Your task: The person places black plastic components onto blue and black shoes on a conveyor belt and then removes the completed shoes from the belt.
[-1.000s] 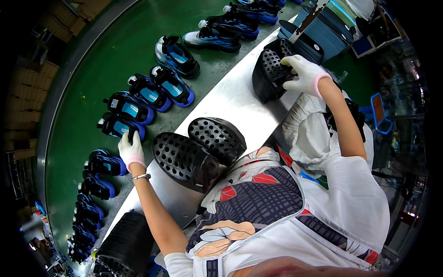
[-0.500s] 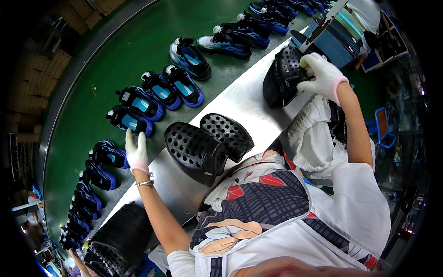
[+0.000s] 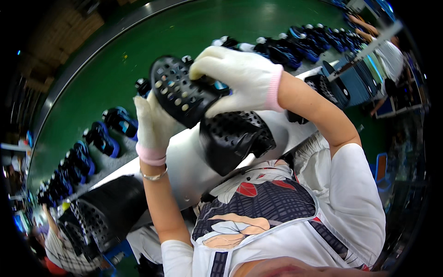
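While the right hand [image 3: 242, 76] is clamped on a perforated black shoe-form shell [image 3: 177, 90], its thumb and fingers straddling the rear end, the rounded toe points to the upper left. The shell is held up in front of the steel bench [image 3: 184, 154]; its surface appears rigid and semi-gloss, pierced by round holes in rows, some showing pale. The left hand [image 3: 154, 122] is upright just beside the shell's left edge, partly hidden behind it; whether it grips or merely touches the shell cannot be determined. Both hands wear white knit gloves with ribbed pink cuffs, and a slim metal bracelet [image 3: 154, 176] circles the left wrist.

Directly below the held shell, further perforated black shells [image 3: 228, 143] lie on the bench, domed, with squared rear ends. At its lower left is a stack of nested black shells [image 3: 110, 207], the outer face studded with small holes. Black-and-blue sneakers [image 3: 122, 121] line the far side, along a smooth green surface [image 3: 110, 78] with a curved grey edge. Toward the upper right, a pack of flat blue-grey sheets [image 3: 355, 83] stands near a slanting metal bar [image 3: 369, 50]. The wearer's apron [image 3: 258, 205] is printed cloth, with dark checks and red leaf shapes.
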A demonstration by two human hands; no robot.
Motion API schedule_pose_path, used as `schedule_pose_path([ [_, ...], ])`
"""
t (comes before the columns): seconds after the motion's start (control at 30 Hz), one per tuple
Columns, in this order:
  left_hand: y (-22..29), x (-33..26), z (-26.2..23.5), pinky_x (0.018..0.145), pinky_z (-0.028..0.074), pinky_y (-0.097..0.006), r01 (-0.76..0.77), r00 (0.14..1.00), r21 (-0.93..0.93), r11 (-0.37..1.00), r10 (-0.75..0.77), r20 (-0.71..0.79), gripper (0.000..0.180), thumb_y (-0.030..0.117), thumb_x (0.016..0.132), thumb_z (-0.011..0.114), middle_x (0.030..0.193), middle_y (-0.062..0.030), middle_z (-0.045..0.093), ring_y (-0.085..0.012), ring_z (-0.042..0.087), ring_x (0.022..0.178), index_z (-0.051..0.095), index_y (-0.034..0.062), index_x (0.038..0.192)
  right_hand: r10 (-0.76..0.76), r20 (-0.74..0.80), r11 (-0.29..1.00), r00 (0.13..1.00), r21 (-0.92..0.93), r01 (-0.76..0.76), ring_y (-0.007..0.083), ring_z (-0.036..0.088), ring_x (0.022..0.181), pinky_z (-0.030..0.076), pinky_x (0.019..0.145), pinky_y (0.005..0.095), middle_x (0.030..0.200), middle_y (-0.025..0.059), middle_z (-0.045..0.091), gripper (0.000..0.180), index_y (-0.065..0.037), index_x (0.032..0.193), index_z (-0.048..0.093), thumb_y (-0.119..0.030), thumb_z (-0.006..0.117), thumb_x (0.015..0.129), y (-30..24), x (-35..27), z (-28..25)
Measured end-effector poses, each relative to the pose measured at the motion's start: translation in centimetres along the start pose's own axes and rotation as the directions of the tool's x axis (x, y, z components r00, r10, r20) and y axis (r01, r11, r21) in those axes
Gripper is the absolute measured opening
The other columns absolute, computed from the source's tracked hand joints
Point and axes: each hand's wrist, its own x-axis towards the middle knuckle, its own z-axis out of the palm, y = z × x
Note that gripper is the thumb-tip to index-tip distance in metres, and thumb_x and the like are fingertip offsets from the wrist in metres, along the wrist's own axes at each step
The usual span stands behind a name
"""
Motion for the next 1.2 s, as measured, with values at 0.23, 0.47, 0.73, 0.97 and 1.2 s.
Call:
schedule_pose_path([
  [0.23, 1.0, -1.1, -0.9, 0.092, 0.049, -0.04, -0.2, 0.912, -0.147, 0.969, 0.129, -0.388, 0.054, 0.048, 0.095, 0.043, 0.116, -0.0126, 0.055, -0.0264, 0.057, 0.105, 0.047, 0.0027, 0.124, -0.032, 0.179, 0.971, 0.983, 0.24, -0.012, 0.0303, 0.06, 0.091, 0.049, 0.082, 0.036, 0.096, 0.0158, 0.06, 0.047, -0.002, 0.105, 0.061, -0.034, 0.07, 0.072, -0.9, 5.2, 5.0],
  [0.47, 1.1, -2.0, -3.2, 0.082, 0.05, -0.034, -0.39, 0.72, 0.075, 0.918, 0.354, -0.596, 0.041, 0.039, 0.093, 0.053, 0.102, -0.0082, 0.058, -0.0204, 0.059, 0.091, 0.052, 0.0051, 0.115, 0.211, 0.406, 0.939, 0.889, 0.168, -0.299, 0.0287, 0.064, 0.094, 0.049, 0.084, 0.0325, 0.102, 0.0187, 0.066, 0.06, 0.0, 0.118, 0.058, -0.046, 0.06, 0.08, -1.8, 9.0, 7.4],
  [0.73, 0.6, -1.7, -5.4, 0.07, 0.047, -0.028, -0.431, 0.511, 0.307, 0.849, 0.509, -0.693, 0.031, 0.038, 0.093, 0.055, 0.085, -0.0007, 0.056, -0.0125, 0.056, 0.077, 0.056, 0.0077, 0.101, 0.29, 0.51, 0.936, 0.81, 0.025, -0.35, 0.0295, 0.064, 0.075, 0.051, 0.072, 0.0364, 0.079, 0.018, 0.065, 0.051, 0.0, 0.093, 0.062, -0.049, 0.052, 0.082, -2.9, 11.1, 9.7],
  [0.97, -3.0, -3.2, -10.2, 0.07, 0.05, -0.028, 0.195, 0.707, 0.713, 0.674, 0.407, -0.578, 0.032, 0.027, 0.093, 0.054, 0.098, -0.0087, 0.061, -0.0149, 0.062, 0.079, 0.06, -0.0009, 0.107, 0.396, 0.567, 0.896, 0.723, -0.412, -0.167, 0.0358, 0.065, 0.084, 0.052, 0.078, 0.0414, 0.087, 0.0209, 0.067, 0.05, -0.001, 0.096, 0.064, -0.047, 0.05, 0.083, 0.1, 11.7, 10.5],
  [1.2, -5.6, -2.7, -11.7, 0.083, 0.048, -0.037, 0.295, 0.832, 0.926, 0.236, 0.413, -0.37, 0.028, 0.02, 0.083, 0.063, 0.113, -0.0121, 0.059, -0.0306, 0.06, 0.096, 0.062, 0.0081, 0.108, 0.422, 0.663, 0.892, 0.619, -0.425, -0.154, 0.039, 0.062, 0.084, 0.05, 0.078, 0.0416, 0.086, 0.0256, 0.064, 0.051, 0.0, 0.096, 0.066, -0.047, 0.054, 0.079, 3.2, 15.0, 11.8],
])
